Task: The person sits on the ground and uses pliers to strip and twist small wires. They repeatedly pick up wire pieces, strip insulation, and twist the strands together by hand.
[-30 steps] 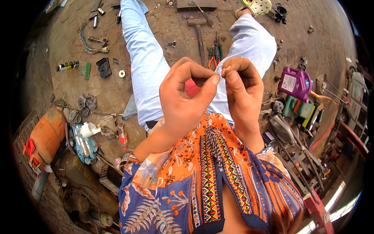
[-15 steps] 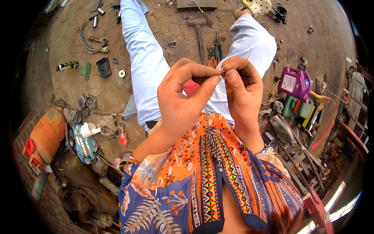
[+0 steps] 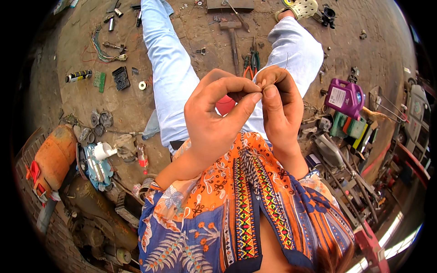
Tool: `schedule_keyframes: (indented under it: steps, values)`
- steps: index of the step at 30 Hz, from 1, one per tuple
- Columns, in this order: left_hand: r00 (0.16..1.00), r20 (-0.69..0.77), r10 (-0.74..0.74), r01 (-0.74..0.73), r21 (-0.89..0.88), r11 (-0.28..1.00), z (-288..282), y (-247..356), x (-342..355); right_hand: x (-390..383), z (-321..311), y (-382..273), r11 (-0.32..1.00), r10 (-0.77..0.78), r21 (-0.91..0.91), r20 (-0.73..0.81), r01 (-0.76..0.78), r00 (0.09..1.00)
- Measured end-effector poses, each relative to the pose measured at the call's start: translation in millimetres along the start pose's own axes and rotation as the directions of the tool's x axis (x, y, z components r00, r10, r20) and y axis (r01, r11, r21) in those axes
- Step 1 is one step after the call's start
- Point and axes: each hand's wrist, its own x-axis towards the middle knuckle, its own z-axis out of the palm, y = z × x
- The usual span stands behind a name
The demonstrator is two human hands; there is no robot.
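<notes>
My left hand (image 3: 214, 107) and my right hand (image 3: 282, 104) meet above my lap, thumb and fingertips pinched together. Between them is a thin wire (image 3: 287, 60), whose fine dark end sticks up past my right fingers. Most of the wire is hidden by the fingertips. Under my hands, partly covered by the left one, shows a red thing (image 3: 225, 104) that I cannot make out. Beyond them on the ground lie pliers with orange handles (image 3: 248, 68), dark-green-handled pliers (image 3: 256, 59) and a hammer (image 3: 233, 43).
Left on the ground are a wire bundle (image 3: 107, 57), a black connector block (image 3: 121, 78), a green circuit board (image 3: 99, 82) and a white tape roll (image 3: 143, 85). A rusty orange cylinder (image 3: 57, 154) lies farther left. Right stand a purple jug (image 3: 344, 98) and piled metal parts (image 3: 337, 154).
My fingertips have shifted slightly, the right hand a little left and its thumb closer to the left thumb. The wire end has tilted and moved left.
</notes>
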Motion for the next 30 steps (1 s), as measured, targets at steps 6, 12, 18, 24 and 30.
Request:
schedule_keyframes:
  steps: [6,12,18,24,30]
  values:
    - [0.999,0.041,0.024,-0.024,-0.001,1.000,-1.5,-1.3,1.7,-2.0,-2.1,0.8,1.000,-0.007,0.015,0.028,0.007,1.000]
    - [0.977,-0.048,0.206,-0.189,0.239,0.952,0.1,-3.8,1.1,-3.8,-2.3,-5.0,0.995,0.085,0.066,-0.076,-0.080,0.993]
    - [0.833,0.085,0.547,-0.493,0.563,0.664,-2.2,-11.6,1.2,-1.5,-2.4,-10.0,0.997,0.076,-0.006,-0.107,-0.077,0.991]
    - [0.727,0.207,0.654,-0.587,0.682,0.437,-4.2,-15.0,0.5,-0.1,-3.1,-10.3,0.995,0.060,-0.067,-0.137,-0.070,0.989]
    - [0.737,0.164,0.656,-0.563,0.687,0.460,-1.7,-16.2,2.4,-0.9,0.8,-11.3,0.994,0.087,-0.054,-0.167,-0.097,0.982]
